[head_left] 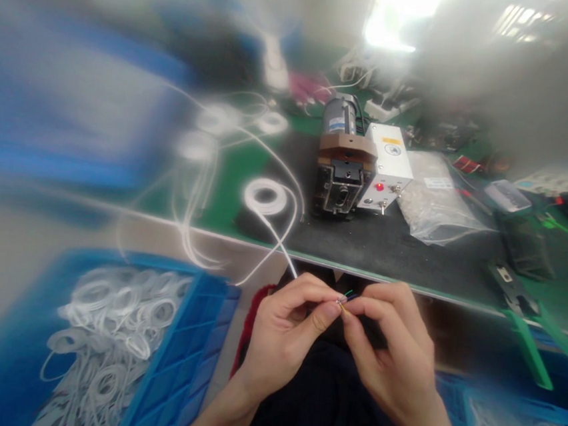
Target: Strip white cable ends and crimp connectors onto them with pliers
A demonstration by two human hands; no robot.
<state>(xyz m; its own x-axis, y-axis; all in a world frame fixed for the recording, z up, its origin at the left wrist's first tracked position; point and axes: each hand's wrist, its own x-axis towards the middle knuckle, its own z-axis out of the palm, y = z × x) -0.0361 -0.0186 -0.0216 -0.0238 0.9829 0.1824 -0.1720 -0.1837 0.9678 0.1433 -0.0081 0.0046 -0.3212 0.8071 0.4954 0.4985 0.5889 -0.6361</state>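
My left hand [285, 330] pinches the end of a white cable [287, 259] between thumb and forefinger. That cable runs up to a coil [265, 198] lying at the bench edge. Thin coloured wires [348, 294], green, yellow and dark, fan out of the cable end. My right hand [393, 354] is closed at the fingertips on these wires, right against my left fingertips. Both hands are in front of the bench edge, above my lap. Which single wire the right fingers grip is partly hidden.
Beyond the hands a motorised machine [345, 159] with a white control box [386, 166] stands on a black mat [386, 243]. A plastic bag [436, 201] and green-handled crimping pliers [520, 309] lie to the right. Blue crates [174, 356] of coiled cables [112, 330] flank me.
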